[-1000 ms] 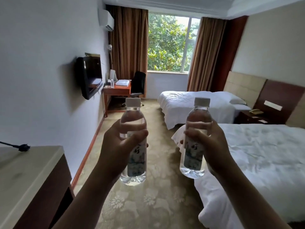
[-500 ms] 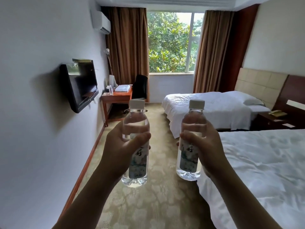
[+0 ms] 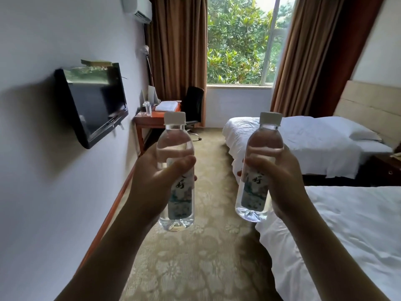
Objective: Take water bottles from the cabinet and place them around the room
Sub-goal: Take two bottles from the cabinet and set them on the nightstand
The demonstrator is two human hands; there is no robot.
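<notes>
Clear plastic, white-capped: I hold two upright water bottles out above patterned beige carpet (image 3: 188, 263), my left hand (image 3: 152, 183) clasped around the left bottle (image 3: 176, 170), my right hand (image 3: 282, 181) gripping the right bottle (image 3: 259, 170). Wall-mounted glossy television (image 3: 95, 103) hangs left; rumpled white bed (image 3: 347, 231) crowds right; wooden desk (image 3: 152, 120) stands ahead.

One head-worn view, at eye height, faces down the room toward the window (image 3: 238, 40); both forearms rise close in front.
</notes>
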